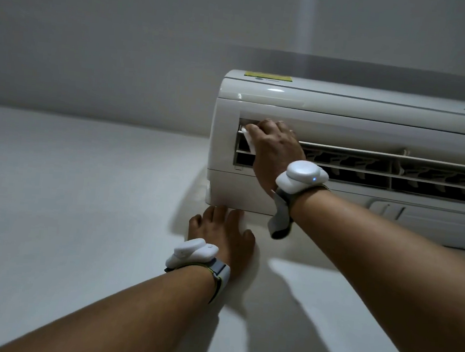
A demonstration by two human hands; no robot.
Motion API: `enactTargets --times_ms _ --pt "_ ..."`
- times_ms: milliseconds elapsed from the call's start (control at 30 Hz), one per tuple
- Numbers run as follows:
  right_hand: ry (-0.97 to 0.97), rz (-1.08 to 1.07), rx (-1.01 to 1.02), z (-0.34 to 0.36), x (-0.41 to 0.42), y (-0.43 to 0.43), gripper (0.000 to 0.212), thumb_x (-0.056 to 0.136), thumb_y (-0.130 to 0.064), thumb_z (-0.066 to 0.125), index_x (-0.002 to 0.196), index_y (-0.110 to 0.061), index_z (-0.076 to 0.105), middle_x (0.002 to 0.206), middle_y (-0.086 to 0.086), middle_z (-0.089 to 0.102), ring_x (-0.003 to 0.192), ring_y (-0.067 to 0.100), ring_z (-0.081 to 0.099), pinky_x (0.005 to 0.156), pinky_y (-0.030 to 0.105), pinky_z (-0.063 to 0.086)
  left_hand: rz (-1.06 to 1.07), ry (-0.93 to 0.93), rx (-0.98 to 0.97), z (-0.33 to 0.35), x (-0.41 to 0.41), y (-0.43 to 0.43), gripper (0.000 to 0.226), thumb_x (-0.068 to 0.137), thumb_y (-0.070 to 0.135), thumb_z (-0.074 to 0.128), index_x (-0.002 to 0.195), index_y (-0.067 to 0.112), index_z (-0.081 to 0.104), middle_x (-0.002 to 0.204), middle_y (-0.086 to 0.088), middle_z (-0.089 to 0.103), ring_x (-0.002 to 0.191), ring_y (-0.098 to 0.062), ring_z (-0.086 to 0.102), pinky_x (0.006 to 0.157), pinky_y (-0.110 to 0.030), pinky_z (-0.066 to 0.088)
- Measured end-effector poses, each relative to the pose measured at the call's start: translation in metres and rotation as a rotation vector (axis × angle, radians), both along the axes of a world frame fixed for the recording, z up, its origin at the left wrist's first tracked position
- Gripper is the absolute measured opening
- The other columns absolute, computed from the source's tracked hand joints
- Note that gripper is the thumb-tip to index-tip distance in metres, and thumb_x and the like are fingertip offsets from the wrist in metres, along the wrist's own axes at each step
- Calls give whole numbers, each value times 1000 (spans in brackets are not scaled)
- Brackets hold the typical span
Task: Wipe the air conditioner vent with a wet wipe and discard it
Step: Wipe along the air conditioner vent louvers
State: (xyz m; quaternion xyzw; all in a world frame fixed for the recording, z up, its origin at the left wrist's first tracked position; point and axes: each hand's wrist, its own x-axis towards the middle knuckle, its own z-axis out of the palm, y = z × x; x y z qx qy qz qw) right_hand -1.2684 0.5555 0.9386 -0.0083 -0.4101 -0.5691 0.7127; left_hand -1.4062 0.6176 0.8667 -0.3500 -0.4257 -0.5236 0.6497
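White plastic makes up the air conditioner, which is mounted on a pale wall and carries a yellow label on its top left. Its vent runs along the front as a long dark opening crossed by pale slats. Your right hand is at the far left end of that vent, fingers curled over a white wet wipe and pressing it against the slats there. A folded edge of the wipe shows just left of your knuckles. Your left hand lies flat on the wall below the unit's lower left corner, fingers straight and holding nothing, the fingertips reaching the unit's bottom edge. Each wrist wears a white device on a grey strap: one on the right wrist, with a small blue light, and one on the left wrist.
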Motion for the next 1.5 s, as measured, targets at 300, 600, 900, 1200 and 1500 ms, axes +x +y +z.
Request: enactTargets --times_ms 300,600,900,1200,1500 --pt "-11 -17 26 -2 44 20 31 97 -20 42 120 -9 60 114 19 61 106 38 53 88 44 42 26 -39 -56 1 0 -2 48 89 48 37 135 38 39 142 6 39 132 -18 32 103 -37 22" --pt "2 150 141 -18 79 39 28 92 -8 54 118 -3 63 102 24 64 95 43 56 80 47 47 -1 -58 -48 0 2 -2 48 88 48 38 135 39 40 142 7 38 133 -16 31 104 -36 20" --pt "-91 -73 68 -22 29 24 43 97 -33 31 113 -10 65 105 16 67 97 39 60 82 43 48 13 -40 -62 1 -2 -2 49 88 48 37 135 35 42 141 1 41 130 -21 33 102 -40 22" --pt "-20 -129 -47 -5 -9 10 27 98 -25 41 108 -10 62 103 12 63 95 35 60 76 37 47 -13 15 15 3 -4 4 45 88 49 41 130 35 48 135 4 48 127 -21 39 102 -38 25" --pt "-50 -133 3 -4 21 36 36 96 -14 47 131 -18 50 109 11 65 98 34 61 81 39 48 35 -17 -55 2 4 4 48 88 49 37 134 35 42 139 2 42 129 -22 36 102 -40 24"
